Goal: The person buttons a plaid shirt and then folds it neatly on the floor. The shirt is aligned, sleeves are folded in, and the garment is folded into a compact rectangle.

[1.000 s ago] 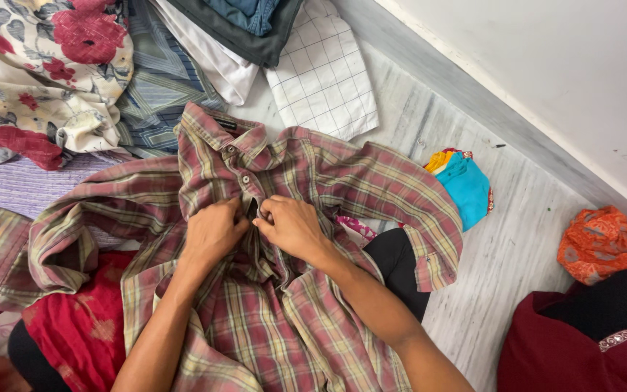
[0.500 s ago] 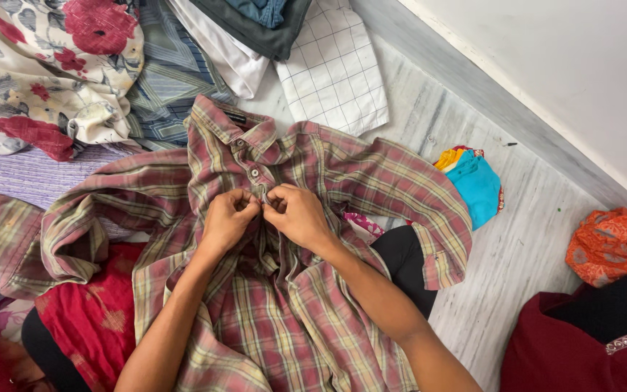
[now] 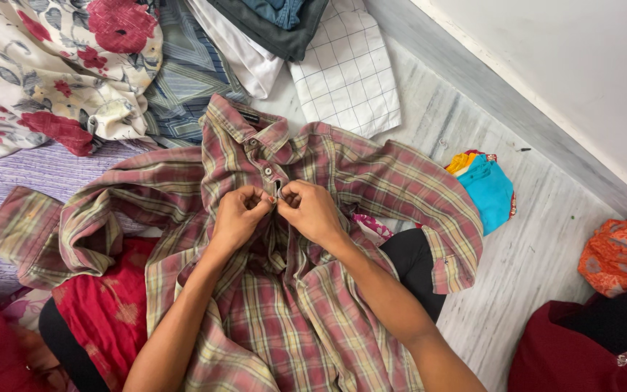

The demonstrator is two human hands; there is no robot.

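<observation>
Grip: left hand (image 3: 237,214) and right hand (image 3: 313,210) both pinch front placket of plaid shirt (image 3: 371,181), fingertips meeting just below second button (image 3: 267,171). Shirt spread over person's lap, collar pointing away, sleeves splayed to both sides. Floral cloth (image 3: 59,65) beyond left sleeve; blue cloth (image 3: 489,190) by right sleeve on floor (image 3: 546,239).
</observation>
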